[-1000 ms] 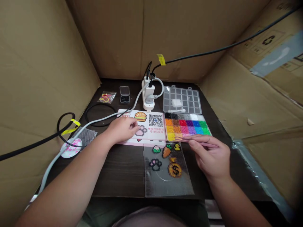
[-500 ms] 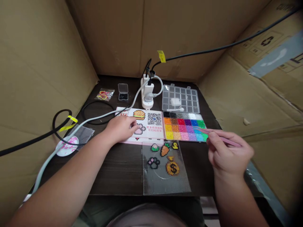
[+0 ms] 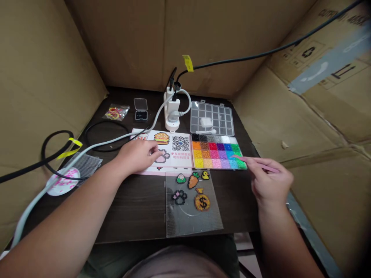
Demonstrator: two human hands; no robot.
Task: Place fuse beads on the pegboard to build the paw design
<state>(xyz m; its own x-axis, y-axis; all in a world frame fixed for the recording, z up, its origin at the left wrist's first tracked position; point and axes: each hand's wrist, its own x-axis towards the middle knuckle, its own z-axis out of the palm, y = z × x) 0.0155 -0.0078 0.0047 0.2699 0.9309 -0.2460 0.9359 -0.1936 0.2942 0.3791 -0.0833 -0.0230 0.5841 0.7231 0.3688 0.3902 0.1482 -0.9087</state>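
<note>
The right hand (image 3: 269, 181) has a narrow grip on a pair of pink tweezers (image 3: 261, 164), pinched between thumb and fingers. Their tips reach over the right end of a bead tray (image 3: 216, 169), near the blue compartments; whether they hold a bead is too small to tell. The tray's compartments are filled with fused-bead colours, sorted by shade.

The left hand (image 3: 136, 156) lies on a printed card (image 3: 180, 143), its grip loose and holding nothing, with the fingertips just beside a pixel paw pattern (image 3: 162, 156) and below a pixel burger pattern (image 3: 161, 138). The card lies just left of the tray.

Between the two hands and nearer the person, a clear pegboard (image 3: 194, 227) lies on the dark surface (image 3: 136, 220). It carries bead figures: a carrot (image 3: 193, 180), a duck (image 3: 205, 175), a paw (image 3: 179, 197) and a dollar money bag (image 3: 202, 200).

Beyond the tray stands a clear compartment box (image 3: 191, 123), and a white power adapter (image 3: 171, 116) sits beyond the card. Left of the left hand lie a second pegboard (image 3: 85, 164) and a round plate with pink beads (image 3: 63, 181).
</note>
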